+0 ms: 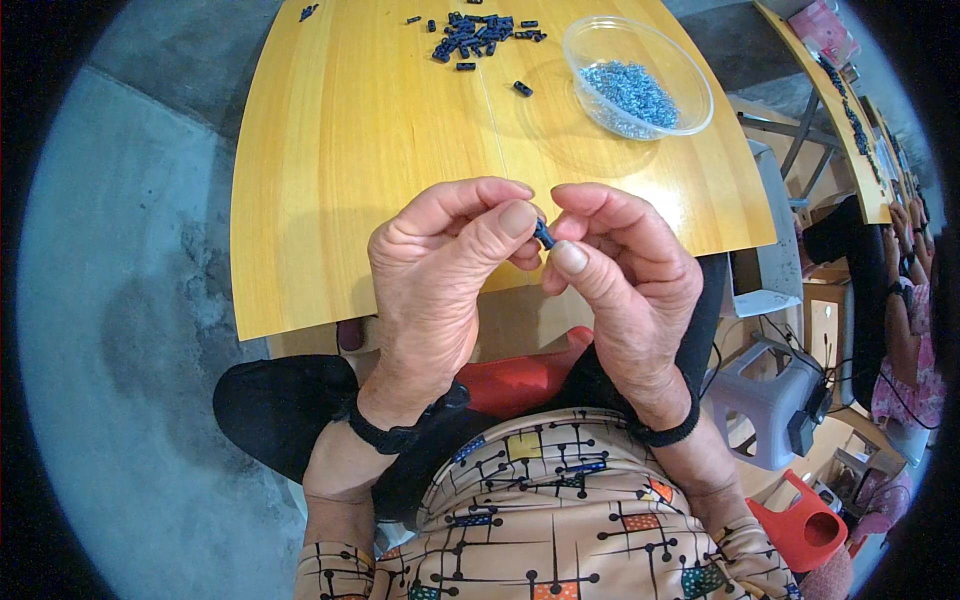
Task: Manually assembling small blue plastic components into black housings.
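Note:
Between the fingertips of both hands sits a small dark blue-black plastic piece (544,234), just above the table's near edge. My left hand (440,260) pinches it with thumb and forefinger, and its far end is covered by the thumb. On the other side my right hand (630,265) has its thumb and fingers closed at the piece's lower end. Beyond the hands, a loose pile of similar dark pieces (475,38) lies on the table. One single dark piece (523,89) lies apart from it. A clear round tub (700,112) holds many small shiny bluish-silver parts (632,92).
The wooden table (340,180) spans the far side. A few dark bits (309,13) lie at its far left corner. To the right are a pale plastic stool (757,400), a red stool (805,525), cables, and another table (850,120) where other people's arms (903,330) show.

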{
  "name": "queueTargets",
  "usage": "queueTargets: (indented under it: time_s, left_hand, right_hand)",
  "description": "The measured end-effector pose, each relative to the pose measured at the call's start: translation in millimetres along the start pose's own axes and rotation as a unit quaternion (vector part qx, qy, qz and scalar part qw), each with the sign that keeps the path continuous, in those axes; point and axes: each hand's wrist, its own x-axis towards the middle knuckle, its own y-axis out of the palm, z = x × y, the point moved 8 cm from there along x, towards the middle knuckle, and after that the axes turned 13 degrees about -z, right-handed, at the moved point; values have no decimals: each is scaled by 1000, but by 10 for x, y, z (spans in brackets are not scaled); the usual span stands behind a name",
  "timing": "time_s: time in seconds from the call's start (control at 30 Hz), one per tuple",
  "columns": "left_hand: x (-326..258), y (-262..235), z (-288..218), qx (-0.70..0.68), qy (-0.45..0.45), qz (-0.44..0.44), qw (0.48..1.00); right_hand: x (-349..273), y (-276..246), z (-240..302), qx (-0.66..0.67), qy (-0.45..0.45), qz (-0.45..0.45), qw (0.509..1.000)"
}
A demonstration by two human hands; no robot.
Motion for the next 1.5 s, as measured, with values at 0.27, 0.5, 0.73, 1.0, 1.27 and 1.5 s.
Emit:
queueTargets:
  time_s: [0.27,0.5,0.73,1.0,1.27,1.5]
  left_hand:
    - [-2,-28,8,-32,11,-21,999]
    - [7,-1,50,-35,7,-10,999]
    - [-4,22,94,-65,-6,10,998]
    - [5,11,109,-77,-12,-8,997]
    - [-7,94,86,-91,-32,19,995]
    - [1,67,156,-81,-48,8,996]
  right_hand:
    - [-2,28,-44,7,21,-2,1000]
    - [-4,21,-179,127,124,-7,984]
    - [-39,51,-201,162,165,-10,973]
    - [-58,88,-229,162,150,-4,975]
    - [-60,166,-178,128,124,43,983]
    - [-16,165,-239,96,115,74,986]
